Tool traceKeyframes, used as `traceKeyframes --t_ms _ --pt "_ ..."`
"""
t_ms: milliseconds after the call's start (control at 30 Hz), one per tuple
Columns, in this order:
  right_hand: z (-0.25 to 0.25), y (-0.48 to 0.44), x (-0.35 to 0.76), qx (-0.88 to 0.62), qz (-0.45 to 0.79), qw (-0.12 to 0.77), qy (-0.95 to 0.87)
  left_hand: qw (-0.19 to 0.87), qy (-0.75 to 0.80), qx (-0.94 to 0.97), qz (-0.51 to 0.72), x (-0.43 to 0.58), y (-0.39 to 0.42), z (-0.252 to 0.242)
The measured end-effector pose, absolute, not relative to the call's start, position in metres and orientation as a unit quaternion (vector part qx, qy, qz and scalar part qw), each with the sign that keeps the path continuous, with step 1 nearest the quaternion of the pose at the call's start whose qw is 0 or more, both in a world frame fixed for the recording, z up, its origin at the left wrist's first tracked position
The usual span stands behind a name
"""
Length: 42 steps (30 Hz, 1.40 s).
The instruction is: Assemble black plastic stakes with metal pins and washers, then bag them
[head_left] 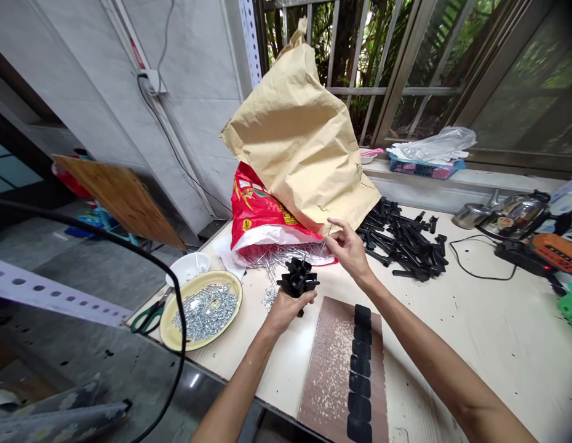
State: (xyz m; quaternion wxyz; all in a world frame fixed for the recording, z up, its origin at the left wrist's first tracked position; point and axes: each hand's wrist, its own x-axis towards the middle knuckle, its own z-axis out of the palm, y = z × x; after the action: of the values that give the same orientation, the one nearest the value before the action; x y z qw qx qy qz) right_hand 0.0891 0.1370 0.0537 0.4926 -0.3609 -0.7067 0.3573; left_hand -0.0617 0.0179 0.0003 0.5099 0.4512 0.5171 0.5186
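My left hand is wrapped round a bundle of black plastic parts, held upright above the table. My right hand pinches a thin metal pin near the mouth of the red bag. Many long metal pins spill from that bag. Below my hands a brown board carries a column of black pieces. Small silvery parts fill a yellow dish to the left.
A large brown paper sack leans over the red bag. Black plastic parts lie heaped behind my right forearm. Green-handled scissors and a white bowl are at the left. A kettle and an orange device stand at the right.
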Motion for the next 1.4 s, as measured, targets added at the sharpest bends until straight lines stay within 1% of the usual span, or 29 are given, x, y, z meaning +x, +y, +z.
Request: traceKeyframes --t_ms 67,167,333,467,633,700,733,767,833,900,1067,1133,1233,1333,1400 --pt "0.074 0.127 0.088 -0.306 0.415 0.532 -0.672 0.498 0.53 0.478 0.493 -0.057 0.019 0.002" --pt "0.089 0.112 0.083 -0.266 0.445 0.532 -0.67 0.485 0.533 0.509 0.471 -0.051 0.02 0.009" --pt "0.083 0.101 0.078 -0.253 0.428 0.494 -0.713 0.487 0.529 0.516 0.466 -0.05 0.018 0.016" --pt "0.076 0.104 0.079 -0.225 0.445 0.457 -0.736 0.481 0.541 0.514 0.46 -0.053 0.018 0.011" --pt "0.071 0.114 0.077 -0.222 0.379 0.429 -0.789 0.47 0.545 0.482 0.5 -0.055 0.017 0.016" --pt "0.061 0.126 0.076 -0.25 0.34 0.43 -0.798 0.449 0.56 0.463 0.52 -0.056 0.013 0.023" --pt "0.054 0.133 0.074 -0.287 0.307 0.414 -0.808 0.438 0.569 0.452 0.529 -0.056 0.01 0.027" --pt "0.045 0.14 0.072 -0.333 0.268 0.381 -0.82 0.428 0.577 0.442 0.537 -0.056 0.007 0.031" --pt "0.027 0.154 0.066 -0.418 0.196 0.283 -0.841 0.416 0.59 0.422 0.548 -0.056 0.002 0.037" --pt "0.01 0.164 0.057 -0.463 0.16 0.204 -0.848 0.411 0.599 0.408 0.553 -0.056 0.0 0.04" --pt "-0.012 0.172 0.034 -0.514 0.134 0.129 -0.837 0.407 0.599 0.42 0.548 -0.057 0.01 0.04" --pt "-0.015 0.172 0.031 -0.521 0.127 0.112 -0.837 0.425 0.583 0.414 0.555 -0.06 0.015 0.038" --pt "-0.018 0.169 0.034 -0.513 0.126 0.11 -0.842 0.5 0.514 0.36 0.597 -0.063 0.021 0.033" --pt "-0.016 0.167 0.044 -0.5 0.137 0.133 -0.844 0.562 0.468 0.282 0.621 -0.064 0.021 0.027" --pt "-0.009 0.165 0.051 -0.494 0.149 0.165 -0.841 0.553 0.494 0.274 0.613 -0.063 0.018 0.023"
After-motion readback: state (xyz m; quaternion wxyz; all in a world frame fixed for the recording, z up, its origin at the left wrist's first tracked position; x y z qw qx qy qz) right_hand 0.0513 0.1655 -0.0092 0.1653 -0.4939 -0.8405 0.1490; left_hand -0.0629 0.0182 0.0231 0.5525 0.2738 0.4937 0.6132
